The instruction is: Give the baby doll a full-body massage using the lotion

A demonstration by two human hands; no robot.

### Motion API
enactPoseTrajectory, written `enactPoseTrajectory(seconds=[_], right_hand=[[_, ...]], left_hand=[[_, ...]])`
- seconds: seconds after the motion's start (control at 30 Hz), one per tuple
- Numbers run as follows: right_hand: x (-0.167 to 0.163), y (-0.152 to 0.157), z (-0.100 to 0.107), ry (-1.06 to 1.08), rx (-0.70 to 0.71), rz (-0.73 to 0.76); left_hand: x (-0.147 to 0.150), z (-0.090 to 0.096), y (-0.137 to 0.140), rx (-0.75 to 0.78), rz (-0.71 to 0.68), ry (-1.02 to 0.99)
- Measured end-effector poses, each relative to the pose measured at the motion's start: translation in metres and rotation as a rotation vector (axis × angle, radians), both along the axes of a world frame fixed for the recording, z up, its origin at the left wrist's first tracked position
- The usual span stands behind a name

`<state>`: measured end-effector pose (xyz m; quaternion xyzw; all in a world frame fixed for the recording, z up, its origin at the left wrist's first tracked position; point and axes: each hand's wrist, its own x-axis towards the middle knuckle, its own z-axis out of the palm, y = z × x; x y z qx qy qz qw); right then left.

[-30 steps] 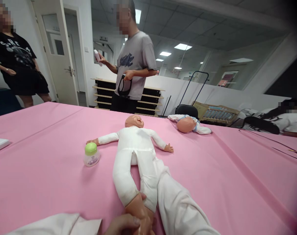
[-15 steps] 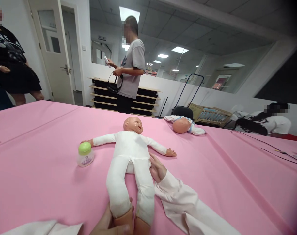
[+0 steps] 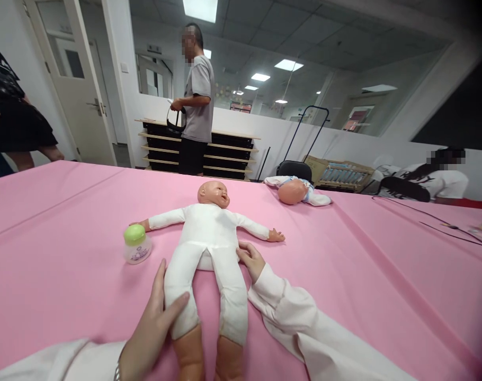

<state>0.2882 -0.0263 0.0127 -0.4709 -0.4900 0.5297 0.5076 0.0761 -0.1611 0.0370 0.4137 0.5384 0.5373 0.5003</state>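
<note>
Spans one leg of the white cloth-bodied baby doll with tan plastic head and limbs (image 3: 209, 227), face up on the pink-covered table (image 3: 344, 280), with the bare left hand (image 3: 153, 317), thumb and fingers spread wide near the knee. Touches the opposite hip with curled fingertips of the bare right hand (image 3: 253, 262), any pinch on the fabric impossible to make out. Shows a squat translucent jar with lime-green lid (image 3: 136, 250) just beside one outstretched doll hand.
</note>
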Motion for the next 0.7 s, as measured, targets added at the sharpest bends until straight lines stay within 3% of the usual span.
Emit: enactPoseTrajectory(seconds=[0.23, 0.4, 0.7], right_hand=[[0.004, 0.003, -0.004, -0.034, 0.039, 0.058], [0.004, 0.002, -0.004, -0.051, 0.024, 0.117], [0.002, -0.001, 0.002, -0.04, -0.003, 0.144]], left_hand=[[-0.02, -0.005, 0.043, 0.089, -0.139, 0.25], [-0.021, -0.008, 0.046, 0.109, -0.17, 0.435], [-0.018, -0.01, 0.043, 0.195, -0.131, 0.474]])
